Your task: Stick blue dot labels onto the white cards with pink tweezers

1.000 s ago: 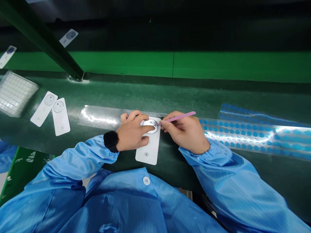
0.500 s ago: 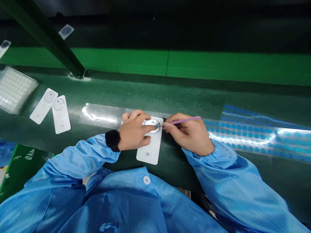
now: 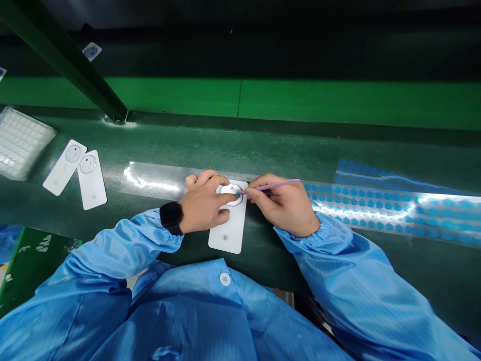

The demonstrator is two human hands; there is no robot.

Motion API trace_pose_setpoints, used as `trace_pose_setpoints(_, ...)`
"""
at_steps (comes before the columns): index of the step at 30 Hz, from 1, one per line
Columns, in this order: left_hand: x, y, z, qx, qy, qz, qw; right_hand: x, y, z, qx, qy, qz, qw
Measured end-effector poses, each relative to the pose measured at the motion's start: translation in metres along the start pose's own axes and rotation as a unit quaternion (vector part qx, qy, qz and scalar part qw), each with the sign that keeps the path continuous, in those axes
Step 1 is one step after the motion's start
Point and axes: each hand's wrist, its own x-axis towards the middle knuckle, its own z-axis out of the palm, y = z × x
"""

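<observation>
A white rectangular panel [image 3: 226, 233] with rounded corners lies flat on the bench in front of me, an outlined round part with small holes at its far end. My left hand [image 3: 205, 203] rests across its left side, fingers spread, the index fingertip on the round part. In my right hand [image 3: 283, 205] is a slim pink tool, apparently tweezers [image 3: 280, 185], pinched between thumb and fingers. Its tip meets a tiny blue piece [image 3: 238, 194] beside my left index fingertip. Part of the round area is hidden under my left fingers.
Two similar white panels [image 3: 64, 168] [image 3: 92, 181] lie at left, near a clear gridded tray [image 3: 22, 143]. A clear film strip [image 3: 150, 180] and sheets of blue dots [image 3: 361, 205] lie along the green bench [image 3: 225, 145]. A slanted green post [image 3: 75, 70] stands at left, before a dark belt-like surface holding another panel [image 3: 92, 51].
The whole view has shifted slightly, so most things sit a little further left. Both hands stay at the panel, with the tweezers' tip still at the blue piece.
</observation>
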Motion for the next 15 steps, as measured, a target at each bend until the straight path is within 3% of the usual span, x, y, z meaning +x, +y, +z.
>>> trace_pose_setpoints(15,-0.0005,-0.0015,0.0037,-0.012,0.015,-0.007,1.000,-0.0008,0.0003,0.0026,-0.012,0.015,-0.004,1.000)
